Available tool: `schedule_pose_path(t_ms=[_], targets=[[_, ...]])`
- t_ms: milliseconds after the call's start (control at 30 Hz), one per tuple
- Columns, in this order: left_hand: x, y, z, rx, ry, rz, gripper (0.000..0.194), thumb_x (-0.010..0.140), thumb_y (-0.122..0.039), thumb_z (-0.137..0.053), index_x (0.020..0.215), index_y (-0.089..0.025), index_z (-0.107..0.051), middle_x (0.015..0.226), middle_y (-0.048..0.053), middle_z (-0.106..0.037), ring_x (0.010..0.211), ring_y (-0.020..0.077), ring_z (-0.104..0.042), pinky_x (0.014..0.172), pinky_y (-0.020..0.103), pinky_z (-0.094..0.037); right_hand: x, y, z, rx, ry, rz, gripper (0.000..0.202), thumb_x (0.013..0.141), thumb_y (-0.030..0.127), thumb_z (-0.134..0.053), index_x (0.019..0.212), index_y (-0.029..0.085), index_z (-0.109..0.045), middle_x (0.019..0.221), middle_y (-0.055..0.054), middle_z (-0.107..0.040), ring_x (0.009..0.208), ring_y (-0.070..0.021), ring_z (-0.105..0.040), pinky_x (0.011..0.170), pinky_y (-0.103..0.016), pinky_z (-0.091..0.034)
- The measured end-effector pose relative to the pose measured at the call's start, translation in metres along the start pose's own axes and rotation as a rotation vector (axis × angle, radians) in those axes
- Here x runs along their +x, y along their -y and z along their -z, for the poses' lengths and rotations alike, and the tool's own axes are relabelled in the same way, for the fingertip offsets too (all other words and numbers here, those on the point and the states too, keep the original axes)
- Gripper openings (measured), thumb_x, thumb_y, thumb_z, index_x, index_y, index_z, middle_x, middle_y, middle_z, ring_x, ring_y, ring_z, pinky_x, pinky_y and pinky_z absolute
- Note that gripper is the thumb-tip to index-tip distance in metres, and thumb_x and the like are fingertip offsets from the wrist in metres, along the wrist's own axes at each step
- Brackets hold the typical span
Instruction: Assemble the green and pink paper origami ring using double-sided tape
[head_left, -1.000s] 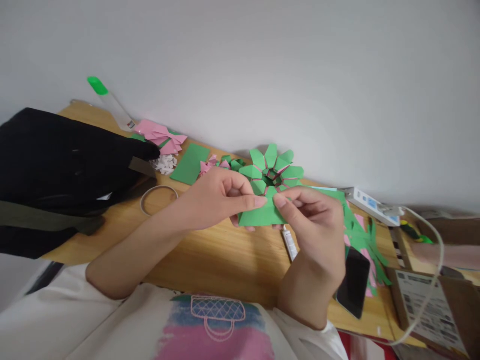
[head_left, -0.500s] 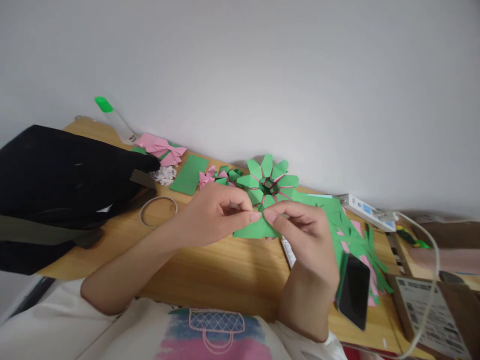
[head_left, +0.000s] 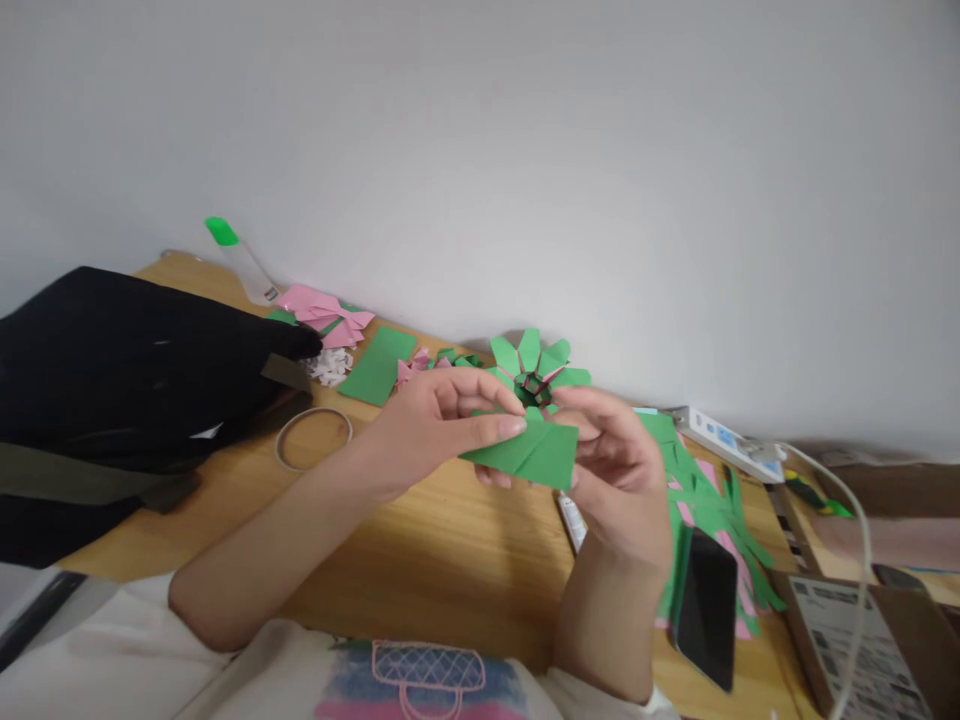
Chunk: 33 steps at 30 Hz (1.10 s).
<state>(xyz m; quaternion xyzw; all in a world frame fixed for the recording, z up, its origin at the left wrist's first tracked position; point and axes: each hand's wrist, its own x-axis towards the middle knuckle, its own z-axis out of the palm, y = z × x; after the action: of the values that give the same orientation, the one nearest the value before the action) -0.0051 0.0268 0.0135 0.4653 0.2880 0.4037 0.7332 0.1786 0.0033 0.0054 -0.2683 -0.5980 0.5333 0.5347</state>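
Observation:
A green piece of folded paper (head_left: 541,455) with creases across its face is held above the table. My left hand (head_left: 442,425) pinches its left end, thumb on top and fingers beneath. At the right end, my right hand (head_left: 619,460) curls round the paper's edge, its thumb at the lower corner. Just behind the hands stands a flower-shaped ring of green and pink folded paper (head_left: 529,355), partly covered by the fingers. To its left lie small pink and green folded pieces (head_left: 414,366), partly hidden by my left hand.
Left are a black bag (head_left: 142,370), a tape ring (head_left: 279,450), white scraps (head_left: 330,366), green sheets (head_left: 381,365), pink folded paper (head_left: 319,308) and a green-capped bottle (head_left: 244,265). Right lie a phone (head_left: 705,610), green strips (head_left: 712,515), a power strip (head_left: 724,440) and a cardboard box (head_left: 892,640).
The green paper has turned so its creased face shows more. My right hand has shifted from a pinch at the top middle to the right edge. The view has tilted slightly upward.

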Motion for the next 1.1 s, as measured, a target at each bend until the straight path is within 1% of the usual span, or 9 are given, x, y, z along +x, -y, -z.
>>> schedule_pose_path(t_ms=[133, 200, 267, 400, 533, 667, 733, 933, 1100], targets=[[-0.003, -0.006, -0.001, 0.026, 0.101, 0.055, 0.016, 0.076, -0.022, -0.073, 0.081, -0.016, -0.06, 0.059, -0.006, -0.063, 0.046, 0.0078, -0.062, 0.046, 0.017, -0.053, -0.002, 0.002, 0.004, -0.189, 0.117, 0.102, 0.023, 0.079, 0.017, -0.075, 0.098, 0.029, -0.076, 0.087, -0.001, -0.077, 0.077, -0.0152, -0.071, 0.07, -0.027, -0.059], [-0.004, -0.01, -0.001, 0.072, 0.135, 0.081, 0.014, 0.076, -0.018, -0.073, 0.082, -0.015, -0.061, 0.061, -0.006, -0.062, 0.048, 0.0074, -0.062, 0.049, 0.017, -0.054, -0.002, 0.005, 0.005, -0.243, 0.106, 0.101, 0.023, 0.08, 0.014, -0.074, 0.097, 0.03, -0.076, 0.084, -0.001, -0.077, 0.074, -0.0155, -0.071, 0.068, -0.028, -0.059], [-0.005, -0.012, 0.0, 0.071, 0.16, 0.105, 0.02, 0.073, -0.016, -0.073, 0.089, -0.016, -0.06, 0.065, -0.006, -0.064, 0.049, 0.0074, -0.063, 0.05, 0.017, -0.054, -0.004, 0.007, 0.005, -0.29, 0.089, 0.103, 0.023, 0.081, 0.014, -0.074, 0.097, 0.03, -0.076, 0.082, -0.001, -0.078, 0.071, -0.0159, -0.072, 0.066, -0.029, -0.06], [-0.005, -0.012, 0.002, 0.048, 0.142, 0.147, 0.032, 0.07, -0.013, -0.074, 0.096, -0.019, -0.055, 0.062, -0.006, -0.066, 0.047, 0.0081, -0.063, 0.043, 0.014, -0.046, -0.006, 0.013, 0.006, -0.406, 0.074, 0.152, 0.029, 0.079, 0.009, -0.073, 0.097, 0.032, -0.077, 0.081, 0.001, -0.078, 0.069, -0.0149, -0.072, 0.062, -0.027, -0.06], [-0.005, -0.011, 0.003, 0.148, 0.053, 0.117, 0.032, 0.067, -0.013, -0.075, 0.091, -0.019, -0.054, 0.059, -0.008, -0.064, 0.047, 0.0097, -0.064, 0.047, 0.017, -0.05, -0.004, 0.016, 0.01, -0.471, 0.12, 0.188, 0.035, 0.078, 0.003, -0.07, 0.098, 0.031, -0.077, 0.081, 0.001, -0.078, 0.069, -0.0138, -0.072, 0.064, -0.025, -0.059], [-0.006, -0.016, 0.003, 0.273, 0.109, 0.129, 0.031, 0.069, -0.011, -0.073, 0.09, -0.021, -0.052, 0.055, -0.009, -0.064, 0.051, 0.0108, -0.066, 0.046, 0.016, -0.045, -0.001, 0.017, 0.014, -0.492, 0.246, 0.151, 0.025, 0.079, 0.009, -0.072, 0.096, 0.028, -0.077, 0.081, 0.0, -0.078, 0.07, -0.0141, -0.072, 0.066, -0.025, -0.059], [-0.004, -0.019, 0.003, 0.311, 0.136, 0.124, 0.03, 0.07, -0.012, -0.073, 0.09, -0.021, -0.053, 0.055, -0.009, -0.064, 0.052, 0.0109, -0.066, 0.046, 0.016, -0.043, 0.0, 0.015, 0.015, -0.467, 0.256, 0.13, 0.023, 0.079, 0.012, -0.074, 0.095, 0.028, -0.077, 0.081, 0.0, -0.078, 0.07, -0.0142, -0.072, 0.066, -0.025, -0.059], [0.002, -0.025, 0.004, 0.367, 0.115, 0.12, 0.036, 0.066, -0.012, -0.073, 0.095, -0.02, -0.055, 0.065, -0.005, -0.067, 0.055, 0.0104, -0.063, 0.05, 0.018, -0.044, 0.0, 0.009, 0.014, -0.336, 0.105, 0.053, 0.012, 0.075, 0.02, -0.08, 0.086, 0.026, -0.078, 0.076, -0.002, -0.077, 0.068, -0.0157, -0.071, 0.066, -0.028, -0.059], [0.003, -0.022, 0.004, 0.43, 0.082, 0.048, 0.036, 0.067, -0.013, -0.071, 0.099, -0.022, -0.056, 0.067, -0.006, -0.065, 0.056, 0.0099, -0.06, 0.05, 0.018, -0.041, 0.001, 0.004, 0.007, -0.29, -0.05, -0.001, 0.014, 0.07, 0.019, -0.084, 0.079, 0.025, -0.075, 0.07, 0.002, -0.072, 0.064, -0.0123, -0.066, 0.061, -0.024, -0.055]])
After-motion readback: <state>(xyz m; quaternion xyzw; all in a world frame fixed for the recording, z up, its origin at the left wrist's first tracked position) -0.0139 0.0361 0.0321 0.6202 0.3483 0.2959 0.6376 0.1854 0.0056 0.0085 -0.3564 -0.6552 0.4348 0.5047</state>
